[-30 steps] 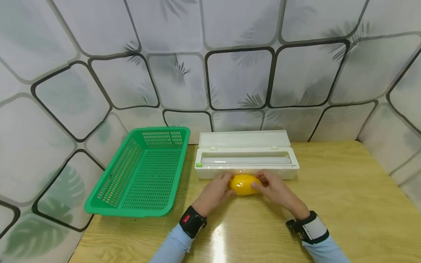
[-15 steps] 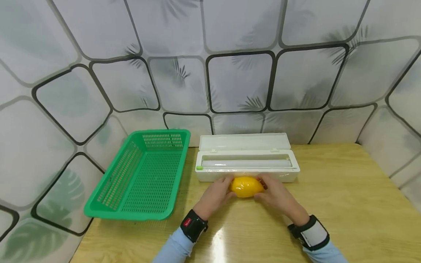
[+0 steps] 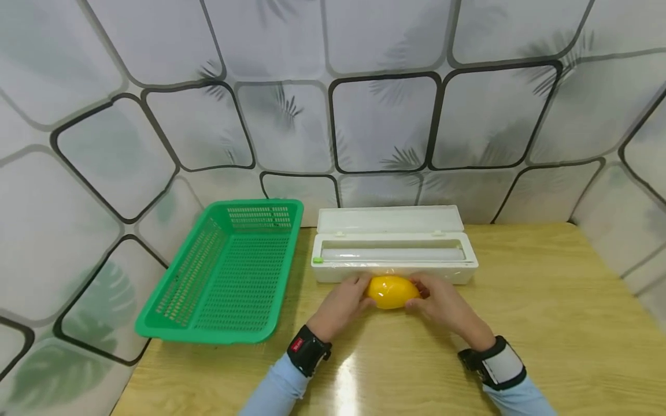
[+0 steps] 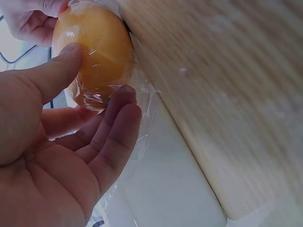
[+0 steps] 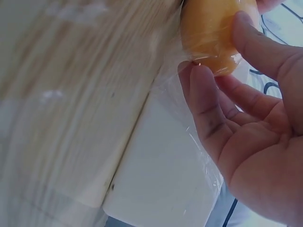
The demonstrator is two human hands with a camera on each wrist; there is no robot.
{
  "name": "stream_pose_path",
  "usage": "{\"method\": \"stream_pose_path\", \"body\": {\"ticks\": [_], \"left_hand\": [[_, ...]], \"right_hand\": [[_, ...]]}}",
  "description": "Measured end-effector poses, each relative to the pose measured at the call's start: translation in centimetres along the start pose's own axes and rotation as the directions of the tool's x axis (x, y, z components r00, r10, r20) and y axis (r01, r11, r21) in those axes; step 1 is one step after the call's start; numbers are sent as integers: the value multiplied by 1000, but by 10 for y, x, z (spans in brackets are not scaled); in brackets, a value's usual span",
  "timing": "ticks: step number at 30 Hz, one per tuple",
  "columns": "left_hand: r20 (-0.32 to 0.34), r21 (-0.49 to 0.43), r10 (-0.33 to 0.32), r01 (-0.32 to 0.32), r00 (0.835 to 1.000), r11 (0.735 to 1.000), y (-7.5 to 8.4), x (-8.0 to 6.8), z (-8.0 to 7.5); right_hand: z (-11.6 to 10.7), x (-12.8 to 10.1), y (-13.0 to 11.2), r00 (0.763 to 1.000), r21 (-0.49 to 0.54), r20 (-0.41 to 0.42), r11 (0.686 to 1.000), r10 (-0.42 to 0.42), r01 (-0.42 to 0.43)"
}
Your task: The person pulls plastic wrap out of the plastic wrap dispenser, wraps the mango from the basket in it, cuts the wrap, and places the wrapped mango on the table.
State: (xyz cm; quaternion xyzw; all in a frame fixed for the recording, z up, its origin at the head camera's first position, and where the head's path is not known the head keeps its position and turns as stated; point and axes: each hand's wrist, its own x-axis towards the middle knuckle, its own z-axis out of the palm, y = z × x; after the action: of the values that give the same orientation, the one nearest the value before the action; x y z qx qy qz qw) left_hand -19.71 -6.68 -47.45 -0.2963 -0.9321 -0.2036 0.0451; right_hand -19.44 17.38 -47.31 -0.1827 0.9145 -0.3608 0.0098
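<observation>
A smooth yellow oval fruit, wrapped in shiny cling film, is between the two hands just in front of the white cling film dispenser. The left hand holds its left end, thumb on the near side and fingers curled behind. At the opposite end the right hand grips the fruit in the same way. Both wrist views show clear film gathered at the fingertips and stretching past the fruit towards the dispenser. The dispenser's lid is up, and a film roll lies inside.
A green perforated basket stands left of the dispenser on the wooden table. A small light-green slider sits at the dispenser's left front edge. Behind the table rises a patterned wall covering.
The right thumb has slid from the fruit's front face down to its lower right edge, so more of the fruit shows. Both hands still hold it at nearly the same place.
</observation>
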Motion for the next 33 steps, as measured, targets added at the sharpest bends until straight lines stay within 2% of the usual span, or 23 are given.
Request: {"method": "stream_pose_path", "body": {"ticks": [4,11,18,26,33], "left_hand": [[3,18,22,-22,1000,1000,0,-2,-1],[28,-11,-4,4,1000,1000,0,-3,0],[20,-29,-1,2,1000,1000,0,-1,3],[72,-67,-52,57,996,996,2,1,3],[69,-73,-84,89,994,993,1,0,2]], "right_hand": [[-1,-1,0,1000,7,8,1000,-24,24],[-1,-1,2,998,-3,42,999,-43,43],[-3,-2,3,998,-53,41,997,-54,57],[-5,-4,1,999,-68,37,998,-4,7],[-6,-2,5,997,-34,64,999,-40,42]]}}
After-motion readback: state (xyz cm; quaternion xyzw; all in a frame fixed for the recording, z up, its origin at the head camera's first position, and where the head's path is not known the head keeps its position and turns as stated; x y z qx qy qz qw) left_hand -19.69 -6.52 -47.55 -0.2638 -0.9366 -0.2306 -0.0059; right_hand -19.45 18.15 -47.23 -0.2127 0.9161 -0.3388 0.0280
